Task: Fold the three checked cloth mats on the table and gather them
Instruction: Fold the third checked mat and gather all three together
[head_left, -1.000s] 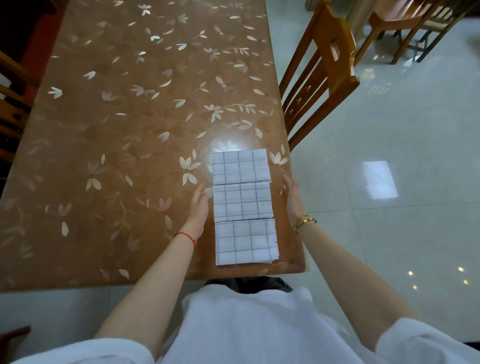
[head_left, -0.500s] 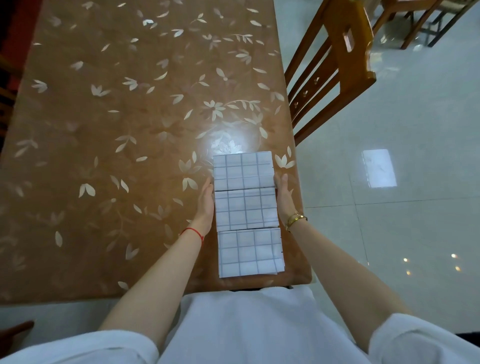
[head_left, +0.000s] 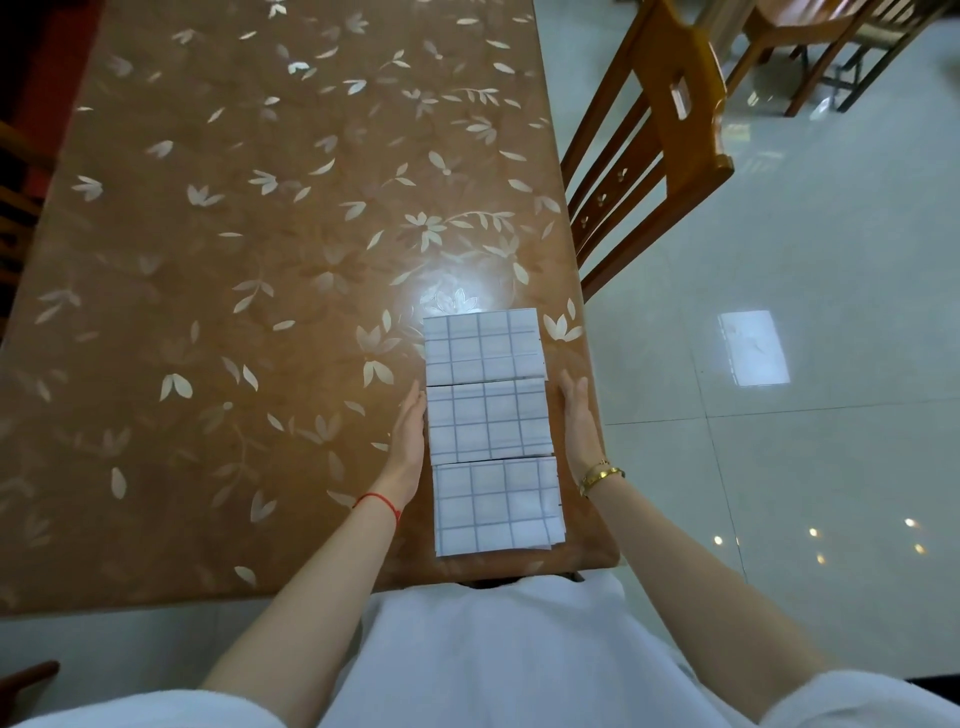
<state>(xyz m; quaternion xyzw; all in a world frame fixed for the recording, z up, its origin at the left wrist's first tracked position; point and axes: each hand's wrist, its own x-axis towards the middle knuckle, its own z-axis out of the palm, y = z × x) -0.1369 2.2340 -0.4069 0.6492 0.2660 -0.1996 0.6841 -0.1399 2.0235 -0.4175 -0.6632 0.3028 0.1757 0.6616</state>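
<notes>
Soft, light folded mats (head_left: 483, 345), likely slippery on glossy table (head_left: 260, 260). Straight-fingered, holding nothing: left hand (head_left: 410, 436), right hand (head_left: 576, 421), flanking middle mat (head_left: 488, 421). Best pinched at side edges.

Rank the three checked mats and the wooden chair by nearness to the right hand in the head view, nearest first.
1. middle mat: right alongside the right hand, on its left.
2. far mat and near mat: one just ahead-left, one just back-left by the wrist; too close to call.
3. wooden chair: well ahead and to the right.
</notes>
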